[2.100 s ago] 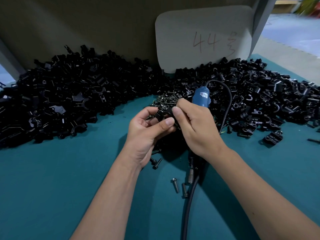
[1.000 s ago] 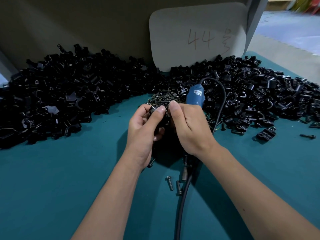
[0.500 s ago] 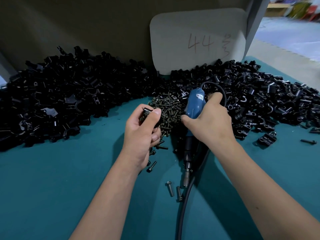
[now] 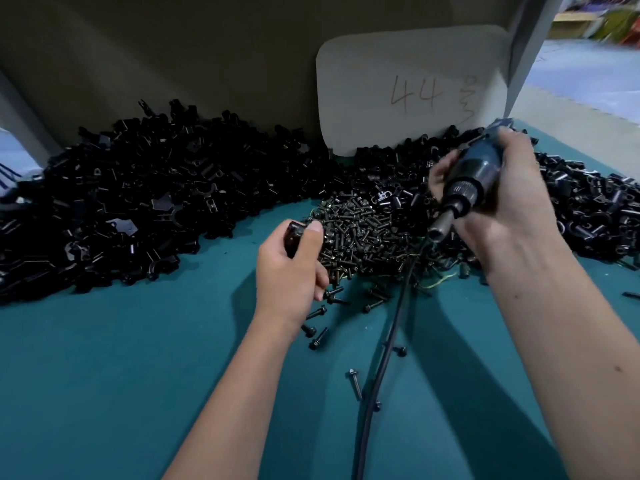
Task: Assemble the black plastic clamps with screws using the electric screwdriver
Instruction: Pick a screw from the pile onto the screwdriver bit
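Note:
My left hand [image 4: 289, 268] grips a black plastic clamp [image 4: 293, 235] with the thumb on top, just left of a heap of dark screws [image 4: 367, 233]. My right hand [image 4: 498, 216] holds the blue electric screwdriver [image 4: 467, 185] in the air above the heap's right side. Its metal tip points down and left, roughly toward the clamp. The tool's black cable [image 4: 384, 355] trails down across the teal table [image 4: 104, 375]. A big pile of black clamp parts [image 4: 131, 202] lies on the left and another pile [image 4: 588, 216] on the right.
Loose screws [image 4: 320, 336] lie scattered on the teal mat between my forearms. A pale card marked "44" [image 4: 412, 88] leans against the dark back wall. A grey post [image 4: 526, 43] stands at the upper right.
My right hand has lifted the screwdriver off the table and swung it up to the right, tip turned toward the clamp. The left hand keeps its hold on the clamp.

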`<control>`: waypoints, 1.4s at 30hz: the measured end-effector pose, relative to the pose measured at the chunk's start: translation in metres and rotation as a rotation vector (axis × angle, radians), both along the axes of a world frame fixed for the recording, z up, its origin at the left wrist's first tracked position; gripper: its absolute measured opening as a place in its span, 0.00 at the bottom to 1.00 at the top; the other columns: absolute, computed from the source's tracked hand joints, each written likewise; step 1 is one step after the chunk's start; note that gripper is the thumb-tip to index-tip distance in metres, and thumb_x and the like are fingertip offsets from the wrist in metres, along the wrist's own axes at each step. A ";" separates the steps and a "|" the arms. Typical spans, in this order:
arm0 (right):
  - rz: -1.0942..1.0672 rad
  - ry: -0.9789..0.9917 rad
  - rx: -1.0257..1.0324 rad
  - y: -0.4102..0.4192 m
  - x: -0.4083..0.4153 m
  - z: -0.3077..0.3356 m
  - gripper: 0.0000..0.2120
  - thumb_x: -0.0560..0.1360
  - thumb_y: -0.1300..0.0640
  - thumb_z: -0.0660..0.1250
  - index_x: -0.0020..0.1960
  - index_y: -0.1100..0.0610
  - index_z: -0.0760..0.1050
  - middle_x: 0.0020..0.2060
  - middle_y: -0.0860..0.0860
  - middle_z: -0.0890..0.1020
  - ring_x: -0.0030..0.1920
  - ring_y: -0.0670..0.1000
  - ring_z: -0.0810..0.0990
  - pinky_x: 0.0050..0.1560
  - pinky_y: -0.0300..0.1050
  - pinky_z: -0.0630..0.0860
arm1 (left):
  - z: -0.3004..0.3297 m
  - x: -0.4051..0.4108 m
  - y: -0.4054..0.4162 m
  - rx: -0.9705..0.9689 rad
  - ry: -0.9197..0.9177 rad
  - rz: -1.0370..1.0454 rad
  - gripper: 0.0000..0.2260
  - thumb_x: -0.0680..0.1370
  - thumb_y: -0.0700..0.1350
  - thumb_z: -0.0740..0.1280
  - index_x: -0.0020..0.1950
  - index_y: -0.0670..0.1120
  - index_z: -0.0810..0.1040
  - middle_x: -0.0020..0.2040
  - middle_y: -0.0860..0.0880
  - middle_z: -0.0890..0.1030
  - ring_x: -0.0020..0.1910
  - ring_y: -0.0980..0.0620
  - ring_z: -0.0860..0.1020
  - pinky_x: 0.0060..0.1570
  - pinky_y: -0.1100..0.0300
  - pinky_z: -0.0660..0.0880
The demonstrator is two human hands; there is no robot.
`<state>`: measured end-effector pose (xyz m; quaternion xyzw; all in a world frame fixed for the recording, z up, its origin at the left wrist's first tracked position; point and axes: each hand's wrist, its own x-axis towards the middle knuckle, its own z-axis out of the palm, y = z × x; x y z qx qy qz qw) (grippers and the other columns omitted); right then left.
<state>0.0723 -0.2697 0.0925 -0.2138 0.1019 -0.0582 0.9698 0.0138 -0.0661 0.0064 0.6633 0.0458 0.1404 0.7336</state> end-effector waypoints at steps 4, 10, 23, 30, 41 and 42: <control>-0.030 -0.065 -0.069 0.011 0.002 -0.004 0.06 0.81 0.60 0.70 0.53 0.60 0.73 0.47 0.54 0.79 0.37 0.49 0.79 0.37 0.41 0.79 | -0.007 -0.004 0.000 0.340 -0.146 0.045 0.14 0.79 0.58 0.67 0.42 0.50 0.71 0.31 0.45 0.76 0.27 0.53 0.73 0.28 0.54 0.73; -0.133 -0.071 -0.334 0.021 0.002 -0.011 0.15 0.78 0.59 0.74 0.59 0.58 0.72 0.42 0.52 0.78 0.34 0.49 0.79 0.34 0.41 0.76 | -0.010 -0.001 -0.001 0.470 -0.199 0.088 0.12 0.81 0.55 0.68 0.43 0.51 0.71 0.31 0.56 0.74 0.29 0.59 0.69 0.31 0.67 0.66; -0.165 -0.081 -0.793 0.039 -0.003 -0.032 0.19 0.74 0.48 0.79 0.59 0.51 0.77 0.47 0.45 0.82 0.48 0.46 0.83 0.55 0.48 0.81 | -0.008 -0.002 -0.004 0.376 -0.249 0.161 0.13 0.82 0.49 0.69 0.39 0.52 0.70 0.28 0.58 0.72 0.27 0.58 0.67 0.28 0.67 0.65; -0.031 -0.070 -0.681 0.043 -0.002 -0.038 0.17 0.74 0.53 0.80 0.52 0.55 0.73 0.39 0.50 0.79 0.35 0.52 0.81 0.51 0.53 0.84 | -0.006 -0.003 -0.006 0.316 -0.255 0.134 0.12 0.80 0.56 0.67 0.41 0.52 0.71 0.29 0.51 0.73 0.27 0.48 0.70 0.29 0.53 0.71; 0.158 -0.052 -0.734 0.053 -0.011 -0.047 0.19 0.72 0.46 0.79 0.54 0.54 0.76 0.46 0.53 0.84 0.43 0.51 0.82 0.42 0.45 0.81 | 0.004 0.001 -0.021 0.065 -0.250 -0.078 0.15 0.82 0.53 0.67 0.44 0.43 0.74 0.35 0.47 0.74 0.36 0.50 0.73 0.40 0.52 0.75; 0.169 -0.069 -0.739 0.054 -0.012 -0.046 0.21 0.71 0.45 0.80 0.55 0.55 0.76 0.46 0.53 0.83 0.44 0.51 0.82 0.44 0.46 0.81 | 0.005 0.000 -0.022 0.072 -0.252 -0.098 0.15 0.82 0.53 0.67 0.44 0.43 0.74 0.34 0.50 0.74 0.34 0.53 0.72 0.37 0.56 0.73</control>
